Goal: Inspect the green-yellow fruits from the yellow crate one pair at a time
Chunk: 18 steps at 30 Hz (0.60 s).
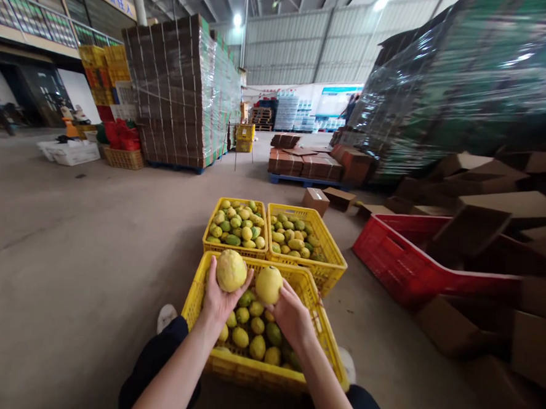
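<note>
My left hand [221, 297] is cupped around a large, bumpy, pale yellow fruit [231, 270] and holds it above the near crate. Beside it, my right hand [292, 310] grips a smoother yellow fruit [269, 284] with a small dark spot on top. The two fruits are a short gap apart. Below both hands stands a yellow plastic crate [244, 368] with many yellow-green fruits [257, 347] lying in it. My forearms and hands hide part of its contents.
Two more yellow crates, one left [235, 250] and one right [327, 271], hold similar fruit just beyond. A red crate [399, 261] and open cardboard boxes [451, 320] lie to the right. Wrapped box stacks [169, 93] stand farther back, near a blue pallet [309, 181].
</note>
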Tool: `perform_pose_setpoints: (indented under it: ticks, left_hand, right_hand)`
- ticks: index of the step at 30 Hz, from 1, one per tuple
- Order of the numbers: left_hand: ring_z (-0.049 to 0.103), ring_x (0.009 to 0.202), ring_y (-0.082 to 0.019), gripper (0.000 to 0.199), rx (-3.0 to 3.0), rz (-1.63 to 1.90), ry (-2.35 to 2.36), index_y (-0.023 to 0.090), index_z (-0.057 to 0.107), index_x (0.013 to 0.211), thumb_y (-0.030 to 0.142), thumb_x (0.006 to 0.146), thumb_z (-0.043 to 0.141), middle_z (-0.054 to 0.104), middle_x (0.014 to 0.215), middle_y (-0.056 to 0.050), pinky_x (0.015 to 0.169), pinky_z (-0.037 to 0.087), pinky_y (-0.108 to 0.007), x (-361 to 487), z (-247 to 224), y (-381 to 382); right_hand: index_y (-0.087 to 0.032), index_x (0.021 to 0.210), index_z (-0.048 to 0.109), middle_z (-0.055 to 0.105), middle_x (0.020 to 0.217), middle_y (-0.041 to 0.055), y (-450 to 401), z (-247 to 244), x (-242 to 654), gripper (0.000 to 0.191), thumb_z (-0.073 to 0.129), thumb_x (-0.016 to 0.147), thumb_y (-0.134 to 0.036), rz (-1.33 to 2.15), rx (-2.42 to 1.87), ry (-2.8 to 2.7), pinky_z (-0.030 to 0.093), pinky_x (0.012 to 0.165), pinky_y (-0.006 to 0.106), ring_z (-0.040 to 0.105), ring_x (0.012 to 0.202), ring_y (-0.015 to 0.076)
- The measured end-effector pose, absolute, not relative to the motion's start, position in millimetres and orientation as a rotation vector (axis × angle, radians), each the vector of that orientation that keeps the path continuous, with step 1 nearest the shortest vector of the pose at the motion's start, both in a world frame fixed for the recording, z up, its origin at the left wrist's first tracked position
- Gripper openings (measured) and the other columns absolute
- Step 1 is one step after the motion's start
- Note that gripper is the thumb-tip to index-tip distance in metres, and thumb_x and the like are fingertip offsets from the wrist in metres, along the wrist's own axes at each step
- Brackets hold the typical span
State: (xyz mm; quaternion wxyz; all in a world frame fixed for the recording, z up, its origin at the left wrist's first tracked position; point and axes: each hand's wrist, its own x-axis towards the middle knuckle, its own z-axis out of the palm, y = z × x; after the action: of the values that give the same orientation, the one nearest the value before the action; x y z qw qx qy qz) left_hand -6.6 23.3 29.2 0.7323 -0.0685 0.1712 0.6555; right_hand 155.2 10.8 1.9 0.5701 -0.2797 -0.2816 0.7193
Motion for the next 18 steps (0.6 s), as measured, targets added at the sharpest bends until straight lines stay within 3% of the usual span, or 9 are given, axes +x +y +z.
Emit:
perform_pose_setpoints:
  ticks: [4,8,11,14,18]
  left_hand:
    - [0.066,0.084,-0.023,0.022,-0.162,1.399,0.326,0.02,0.067,0.095,0.037,0.087,0.055,0.069,0.089,-0.007,0.079,0.055,-0.042,-6,25,19]
    - [0.066,0.078,-0.02,0.038,-0.225,1.374,0.255,0.021,0.064,0.116,0.03,0.092,0.037,0.068,0.107,-0.012,0.058,0.051,-0.028,-2,18,14]
    - [0.067,0.087,-0.021,0.043,-0.231,1.424,0.274,0.023,0.058,0.127,0.02,0.092,0.034,0.067,0.115,-0.012,0.065,0.052,-0.028,-3,15,20]
    - [0.068,0.087,-0.021,0.042,-0.207,1.429,0.401,0.024,0.054,0.13,0.017,0.093,0.035,0.07,0.107,-0.009,0.077,0.053,-0.036,-5,16,29]
    - [0.069,0.087,-0.024,0.029,-0.145,1.346,0.449,0.019,0.059,0.116,0.03,0.094,0.045,0.071,0.095,-0.009,0.078,0.054,-0.04,-3,20,28]
  right_hand:
    - [-0.017,0.095,0.07,0.074,0.085,0.0079,11,0,155,0.041,0.077,0.064,-0.043,1.769,-0.65,-0.594,0.052,0.061,0.031,0.067,0.065,0.0204]
    - [-0.017,0.091,0.069,0.073,0.075,0.0047,10,-1,152,0.042,0.081,0.059,-0.041,1.708,-0.689,-0.525,0.047,0.046,0.027,0.063,0.055,0.0178]
    - [-0.018,0.079,0.065,0.069,0.063,0.0028,11,-1,154,0.035,0.081,0.059,-0.04,1.682,-0.748,-0.338,0.045,0.041,0.026,0.062,0.051,0.0182]
    - [-0.02,0.076,0.061,0.068,0.062,0.0024,15,0,161,0.029,0.074,0.066,-0.043,1.677,-0.752,-0.153,0.047,0.042,0.026,0.063,0.053,0.019]
    - [-0.021,0.082,0.061,0.07,0.065,0.002,24,-2,165,0.023,0.065,0.077,-0.043,1.588,-0.785,-0.085,0.054,0.05,0.029,0.066,0.059,0.0197]
